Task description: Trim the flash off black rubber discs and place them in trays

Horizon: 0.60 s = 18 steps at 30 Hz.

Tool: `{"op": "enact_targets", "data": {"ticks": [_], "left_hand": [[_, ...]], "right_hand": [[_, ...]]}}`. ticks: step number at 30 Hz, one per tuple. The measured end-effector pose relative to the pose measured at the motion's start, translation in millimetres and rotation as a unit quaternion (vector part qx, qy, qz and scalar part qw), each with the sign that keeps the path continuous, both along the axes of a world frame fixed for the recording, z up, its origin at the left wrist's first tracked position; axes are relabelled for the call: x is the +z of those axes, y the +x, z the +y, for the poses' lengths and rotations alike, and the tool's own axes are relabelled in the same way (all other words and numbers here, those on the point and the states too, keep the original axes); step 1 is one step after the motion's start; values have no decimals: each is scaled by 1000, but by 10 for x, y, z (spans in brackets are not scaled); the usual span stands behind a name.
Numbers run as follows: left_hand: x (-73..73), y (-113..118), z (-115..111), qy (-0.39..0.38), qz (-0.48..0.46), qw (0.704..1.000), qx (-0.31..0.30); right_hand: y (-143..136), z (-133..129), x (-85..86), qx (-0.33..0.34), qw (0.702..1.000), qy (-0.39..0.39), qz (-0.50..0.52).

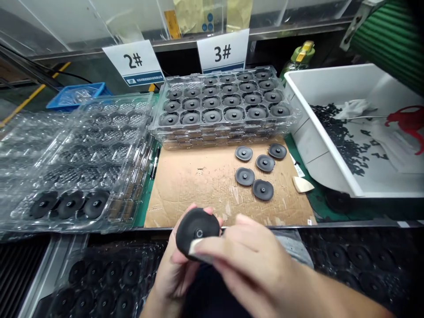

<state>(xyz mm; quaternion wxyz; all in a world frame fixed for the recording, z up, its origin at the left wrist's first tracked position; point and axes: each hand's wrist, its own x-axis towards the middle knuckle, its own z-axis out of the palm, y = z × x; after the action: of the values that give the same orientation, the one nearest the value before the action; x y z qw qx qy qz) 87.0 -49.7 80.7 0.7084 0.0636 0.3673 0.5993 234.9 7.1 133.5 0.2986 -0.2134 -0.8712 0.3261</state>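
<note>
My left hand [172, 269] is closed around a black oval plastic cap [188, 227], its face with a small central post turned up. Over its lower edge, my right hand [251, 256] pinches a small cream-coloured pad [195, 245]; the pad's tip touches the cap beside the post, and the rest is hidden by the fingers. Beyond the hands, several similar caps [244, 176] lie loose on a cardboard sheet [188, 181]. A cream triangular pad [302, 184] rests at the sheet's right edge.
Stacked clear trays [223, 128] with caps stand behind the cardboard. At the left, another clear tray [129, 176] holds three caps in its front row. A white bin [326, 154] with small black parts and red-handled scissors [406, 123] is at the right. More trays of caps [106, 282] sit below the table edge.
</note>
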Motion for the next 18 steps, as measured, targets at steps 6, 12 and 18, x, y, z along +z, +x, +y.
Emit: {"op": "enact_targets", "data": {"ticks": [6, 12, 18], "left_hand": [[-51, 7, -6, 26, -63, 997, -35], [-95, -148, -118, 41, -110, 992, -47], [-191, -272, -205, 52, -140, 988, -39]], "right_hand": [[14, 186, 52, -72, 991, 94, -59], [-96, 454, -421, -91, 991, -94, -4], [6, 282, -1177, -121, 978, -148, -84]]}}
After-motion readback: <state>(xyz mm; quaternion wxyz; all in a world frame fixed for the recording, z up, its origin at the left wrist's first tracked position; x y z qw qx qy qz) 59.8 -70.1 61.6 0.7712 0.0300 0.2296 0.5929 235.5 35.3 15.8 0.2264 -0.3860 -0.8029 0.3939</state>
